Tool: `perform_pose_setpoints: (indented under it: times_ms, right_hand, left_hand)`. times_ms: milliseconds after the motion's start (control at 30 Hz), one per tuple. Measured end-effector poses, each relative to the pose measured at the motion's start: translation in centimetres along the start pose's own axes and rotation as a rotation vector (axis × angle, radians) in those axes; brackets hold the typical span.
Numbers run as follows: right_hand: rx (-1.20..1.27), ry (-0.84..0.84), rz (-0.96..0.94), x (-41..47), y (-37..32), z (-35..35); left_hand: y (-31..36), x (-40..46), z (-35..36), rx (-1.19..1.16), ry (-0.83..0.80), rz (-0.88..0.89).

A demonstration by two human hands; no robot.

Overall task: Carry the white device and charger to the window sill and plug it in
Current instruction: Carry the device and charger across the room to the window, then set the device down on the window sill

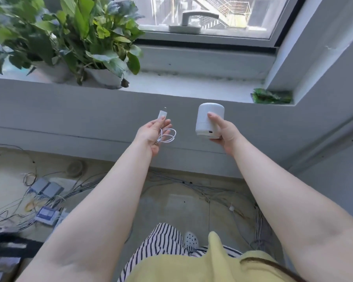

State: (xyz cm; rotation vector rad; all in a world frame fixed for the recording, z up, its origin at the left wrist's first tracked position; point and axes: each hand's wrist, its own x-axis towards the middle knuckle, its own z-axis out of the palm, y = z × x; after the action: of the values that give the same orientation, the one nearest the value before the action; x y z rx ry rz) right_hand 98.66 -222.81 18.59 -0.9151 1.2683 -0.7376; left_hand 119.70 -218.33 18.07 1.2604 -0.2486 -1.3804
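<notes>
1. White plastic fills both hands: the right hand point(222, 133) grips the white device point(209, 123) around its side, port facing the person.
2. To its left, the left hand point(153, 133) pinches the charger point(162, 116) plug, the cable looped below the fingers.
3. Beyond both hands lies the window sill point(192, 86), bare ahead of them, with potted plants point(69, 37) off to the left.
4. Carrying looks nearly done; setting down and plugging in remain.

Items present: one white device point(210, 123), one charger point(165, 127), two hands. Window sill point(192, 86) contents: two potted plants point(69, 37), one green packet point(272, 96).
</notes>
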Motion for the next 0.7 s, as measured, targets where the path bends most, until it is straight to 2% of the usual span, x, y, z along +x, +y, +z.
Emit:
perform_pose_setpoints:
  times_ms: [233,500,700]
  right_hand:
    - [0.013,0.0,-0.132,5.7,-3.9,1.7]
    - [-0.037,0.102,-0.285,12.7,-8.6,4.2]
    - [-0.028,0.24,-0.331,16.2,-9.3,4.5]
  left_hand:
    - [4.4,5.8,3.4,0.021,-0.056,0.03]
    - [9.4,14.2,7.1,0.044,-0.044,0.051]
    - [11.1,17.9,8.2,0.002,-0.043,0.039]
